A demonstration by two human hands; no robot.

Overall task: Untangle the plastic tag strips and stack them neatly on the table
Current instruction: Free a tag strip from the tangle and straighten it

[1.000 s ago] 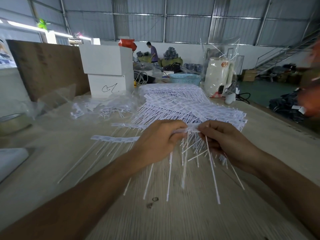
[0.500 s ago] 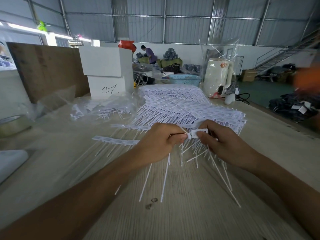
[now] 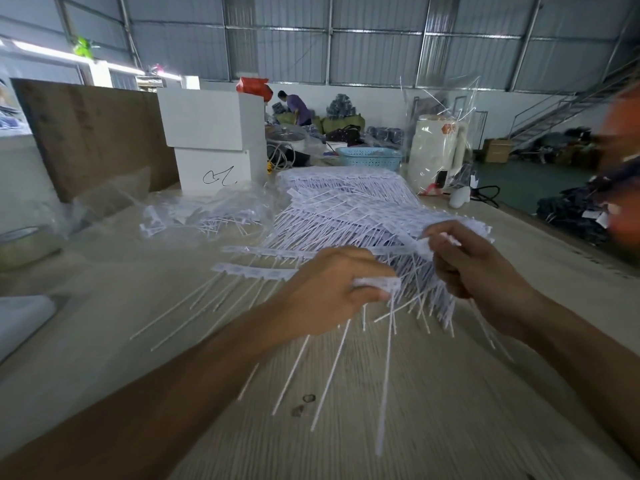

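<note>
A big heap of white plastic tag strips [image 3: 349, 209] lies across the middle of the wooden table [image 3: 433, 427]. My left hand [image 3: 329, 292] pinches the head of one strip [image 3: 375, 283], whose thin tails hang down toward the table. My right hand [image 3: 474, 268] grips another strip [image 3: 424, 244] a little higher and to the right, beside the heap's near edge. Two separate strips [image 3: 256, 270] lie flat to the left of my left hand, tails pointing toward me.
A clear bag with more tags [image 3: 204, 216] lies behind on the left, in front of white boxes [image 3: 211, 140]. A blue basket [image 3: 370, 158] and a wrapped white appliance [image 3: 438, 150] stand at the back. A tape roll [image 3: 24, 242] sits far left.
My hands have drawn apart: the right hand rose up and to the right with its strip, while the left hand stayed low holding the other.
</note>
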